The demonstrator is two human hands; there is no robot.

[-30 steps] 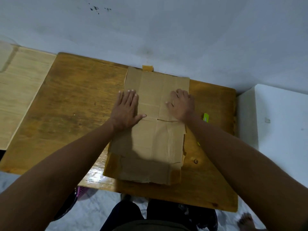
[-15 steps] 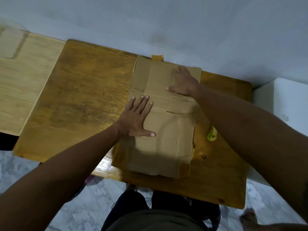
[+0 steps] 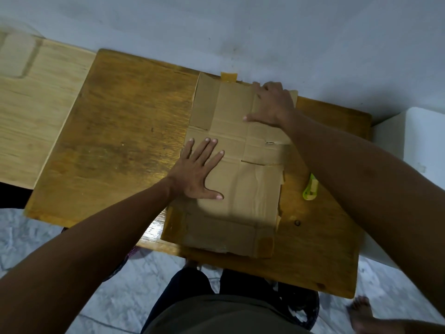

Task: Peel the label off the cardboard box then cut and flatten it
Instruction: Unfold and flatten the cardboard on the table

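The brown cardboard box [image 3: 243, 189] lies flat on the wooden table [image 3: 125, 141], its long side running from the wall to the near edge. My left hand [image 3: 198, 171] presses on its left middle with fingers straight and spread. At the far right corner my right hand [image 3: 273, 104] lies palm down on the cardboard, thumb stretched out to the left. Strips of brown tape show at the near corners and at the far edge. A yellow-green cutter [image 3: 310, 188] rests on the table just right of the box, partly hidden under my right forearm.
A lighter wooden table [image 3: 31, 112] adjoins on the left. A white cabinet [image 3: 423, 145] stands to the right. The wall runs right behind the table's far edge. My legs and a bare foot [image 3: 361, 312] show over the marbled floor below.
My right hand slid from the box's middle right up to its far right corner. My left hand moved slightly nearer on the left side. The view shifted, revealing the cutter more.
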